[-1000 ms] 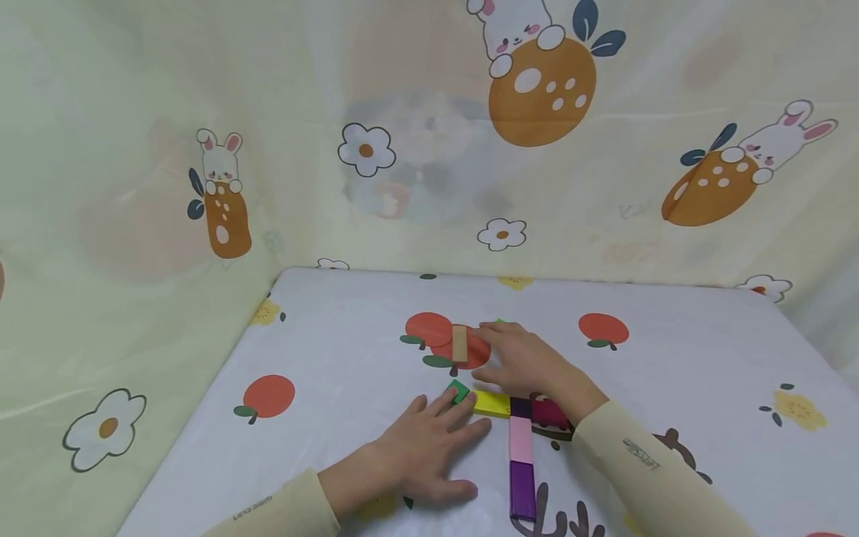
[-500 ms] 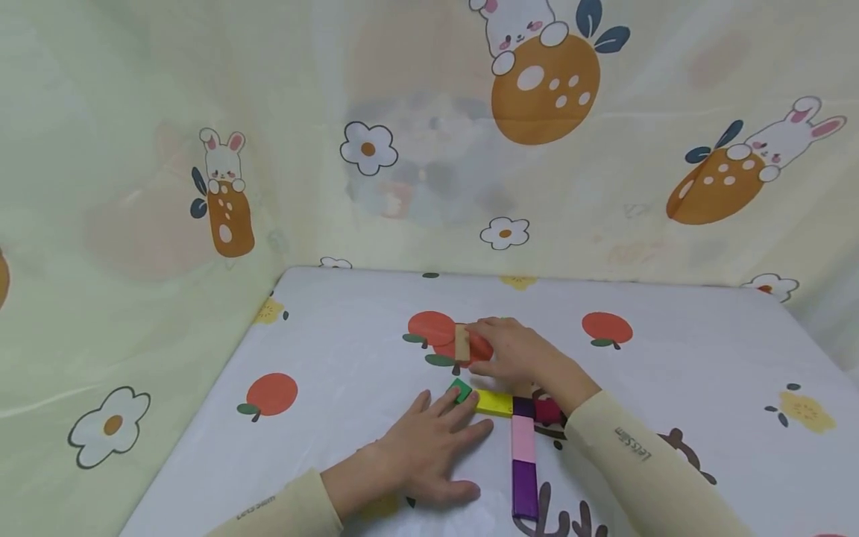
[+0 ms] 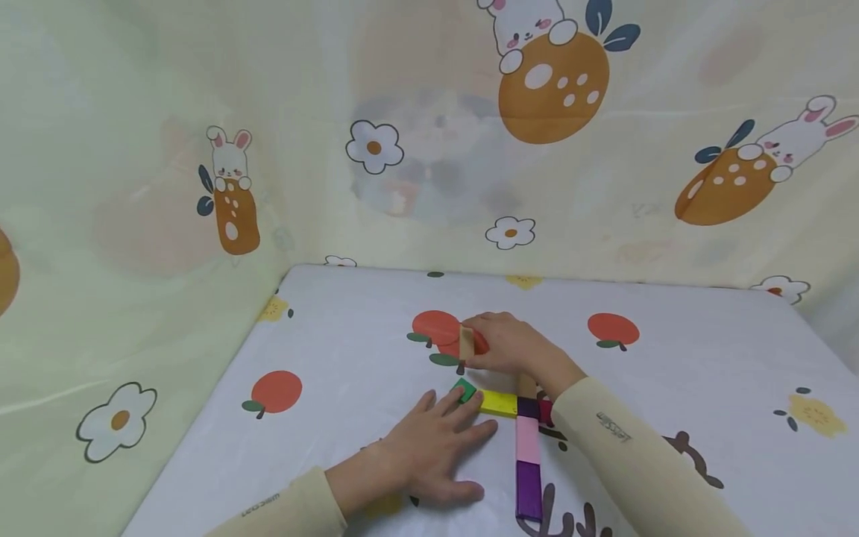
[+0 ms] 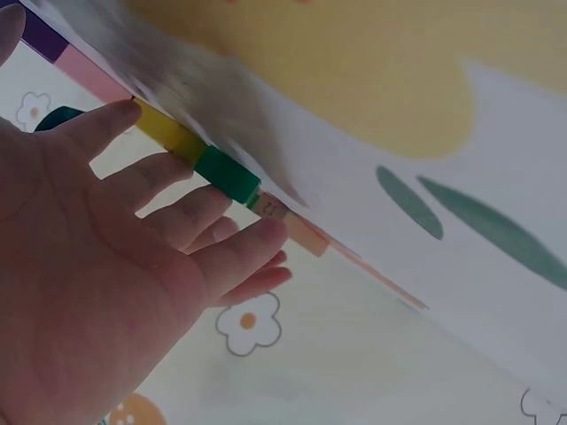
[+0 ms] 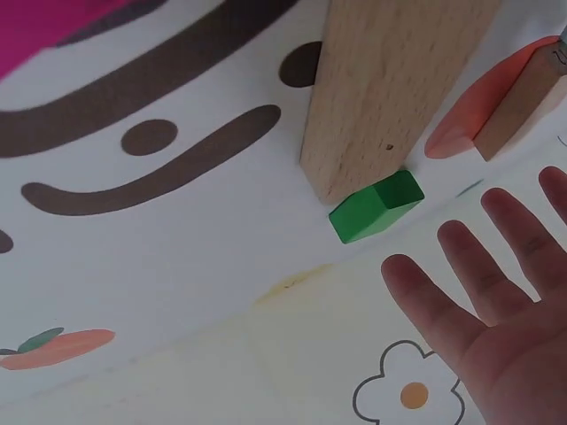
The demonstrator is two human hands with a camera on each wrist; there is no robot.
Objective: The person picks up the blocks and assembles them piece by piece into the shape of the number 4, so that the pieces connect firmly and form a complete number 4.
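Observation:
My left hand (image 3: 429,451) lies palm down on the table with fingers spread, its fingertips on a small green block (image 3: 464,389). Beside that block are a yellow block (image 3: 498,403), a dark purple block (image 3: 528,407), a pink block (image 3: 527,440) and a purple block (image 3: 529,490), joined in a bent row. My right hand (image 3: 513,347) reaches around the right side of a small wooden block (image 3: 466,344), thumb at its near end. In the right wrist view the visible fingers look straight and stand apart from this wooden block (image 5: 523,102).
A longer wooden block (image 5: 399,88) runs away from the dark purple one, with a second green block (image 5: 376,208) at its far end. The table cloth (image 3: 362,328) has printed fruit. A patterned curtain (image 3: 429,164) hangs behind and at the left.
My right hand has moved left, bringing its fingers and thumb up to the small wooden block and uncovering part of the longer one. The left hand keeps its place on the green block.

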